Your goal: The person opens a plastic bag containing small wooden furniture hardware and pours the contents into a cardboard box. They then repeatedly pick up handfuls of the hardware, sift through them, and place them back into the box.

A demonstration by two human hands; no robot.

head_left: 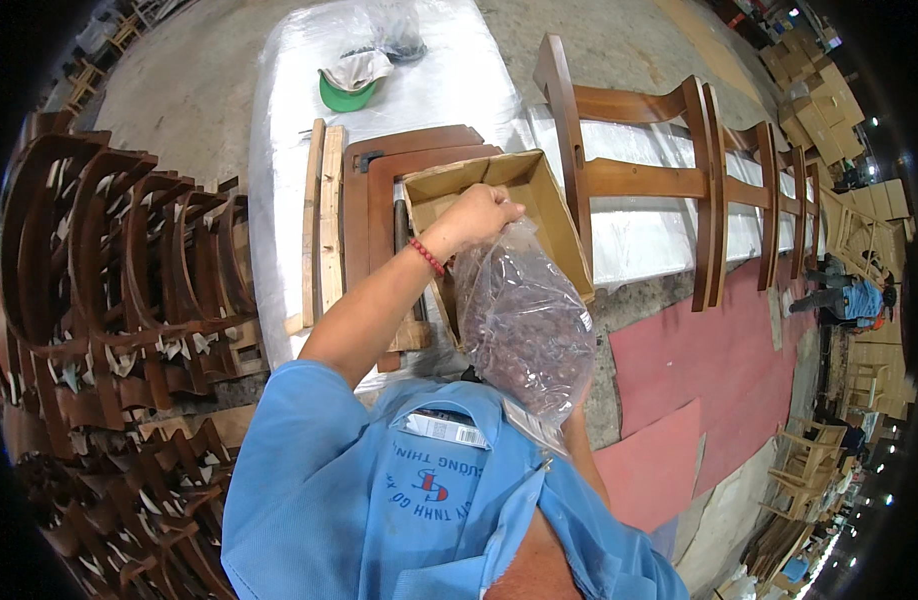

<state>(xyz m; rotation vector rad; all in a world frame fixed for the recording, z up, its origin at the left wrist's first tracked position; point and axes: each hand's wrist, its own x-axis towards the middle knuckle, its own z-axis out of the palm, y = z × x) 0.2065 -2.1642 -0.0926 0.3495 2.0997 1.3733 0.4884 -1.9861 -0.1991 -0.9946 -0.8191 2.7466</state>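
A counter wrapped in clear, shiny film runs away from the person. To the left stand rows of curved dark-brown wooden parts. On the right, several brown slatted wooden frames lie across another film-covered surface, and beyond their near ends reddish sheets cover part of the floor. A brown wooden panel with rounded corners lies on the counter, and an open cardboard box sits on its right side, tilted to the view.

A clear plastic bag, filled with many small brownish pieces too blurred to identify, is held up in front of the person, its bulk covering the box's near right part. Two pale wooden strips lie left of the panel; a green-and-white cap rests farther back.

The left hand is above the box, its fingers closed on the bag's gathered top. The right hand is mostly hidden behind the bag's lower right side, so its fingers' state cannot be told. A red beaded bracelet circles the left wrist.
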